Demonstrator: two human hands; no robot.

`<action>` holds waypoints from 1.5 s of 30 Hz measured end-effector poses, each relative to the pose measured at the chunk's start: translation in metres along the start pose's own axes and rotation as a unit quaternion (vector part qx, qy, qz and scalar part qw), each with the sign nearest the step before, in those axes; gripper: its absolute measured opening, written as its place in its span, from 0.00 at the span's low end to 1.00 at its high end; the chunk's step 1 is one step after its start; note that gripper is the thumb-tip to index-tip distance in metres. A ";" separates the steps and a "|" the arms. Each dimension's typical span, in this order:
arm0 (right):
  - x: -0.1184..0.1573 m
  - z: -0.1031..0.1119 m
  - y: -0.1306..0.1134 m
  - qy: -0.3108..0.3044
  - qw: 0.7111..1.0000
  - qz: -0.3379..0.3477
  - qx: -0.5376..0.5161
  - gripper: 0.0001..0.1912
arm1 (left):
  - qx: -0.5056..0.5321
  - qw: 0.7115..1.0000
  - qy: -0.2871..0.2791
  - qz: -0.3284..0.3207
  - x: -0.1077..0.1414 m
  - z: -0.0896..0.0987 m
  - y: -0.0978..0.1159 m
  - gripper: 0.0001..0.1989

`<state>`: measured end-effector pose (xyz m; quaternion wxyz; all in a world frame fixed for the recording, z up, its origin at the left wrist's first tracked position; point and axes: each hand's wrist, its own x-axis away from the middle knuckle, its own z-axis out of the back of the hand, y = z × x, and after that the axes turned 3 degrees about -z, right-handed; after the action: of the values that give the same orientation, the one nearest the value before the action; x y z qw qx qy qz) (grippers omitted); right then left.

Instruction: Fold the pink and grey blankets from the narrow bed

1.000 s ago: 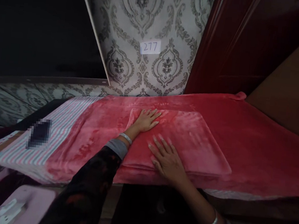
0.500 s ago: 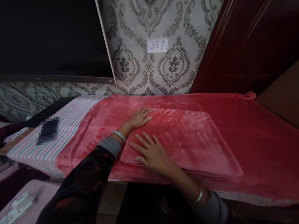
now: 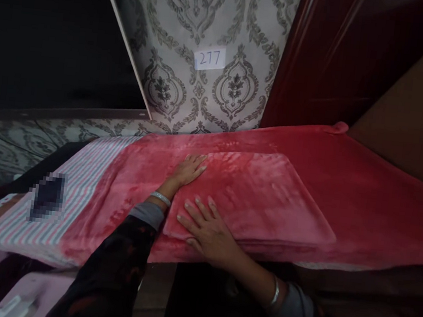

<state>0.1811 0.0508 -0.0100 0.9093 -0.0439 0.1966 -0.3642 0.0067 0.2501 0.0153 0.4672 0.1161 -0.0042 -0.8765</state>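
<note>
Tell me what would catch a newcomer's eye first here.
Most likely the folded red cloth in the middle, lying on a wider red spread, with the left hand and right hand spread on its left part. Above it, a white card marked 277 stands out against patterned wallpaper. A large dark panel fills the upper left.

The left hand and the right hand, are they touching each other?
Apart. The head view shows a strip of the folded red cloth lying between the left hand and the right hand.
</note>
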 end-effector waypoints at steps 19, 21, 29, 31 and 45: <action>0.076 0.082 0.107 0.036 0.977 -0.198 0.077 0.27 | -0.057 0.991 -0.072 -0.098 -0.058 0.021 0.145 0.31; 0.082 0.075 0.107 0.027 0.975 -0.200 0.093 0.27 | -0.064 0.993 -0.048 -0.091 -0.056 0.004 0.152 0.30; 0.090 0.059 0.106 0.073 0.973 -0.200 0.090 0.25 | -0.082 0.991 -0.020 -0.099 -0.052 -0.015 0.144 0.30; 0.093 0.055 0.104 0.092 0.972 -0.197 0.089 0.24 | -0.093 0.991 -0.022 -0.096 -0.053 -0.014 0.145 0.30; 0.124 0.092 0.120 0.165 0.947 -0.258 0.094 0.27 | -0.122 0.988 -0.002 -0.097 -0.058 -0.013 0.144 0.30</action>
<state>0.3758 0.0481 0.0075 0.7388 0.0535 0.2907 -0.6057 0.1581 0.2178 0.0308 0.3909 0.0563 0.1130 -0.9117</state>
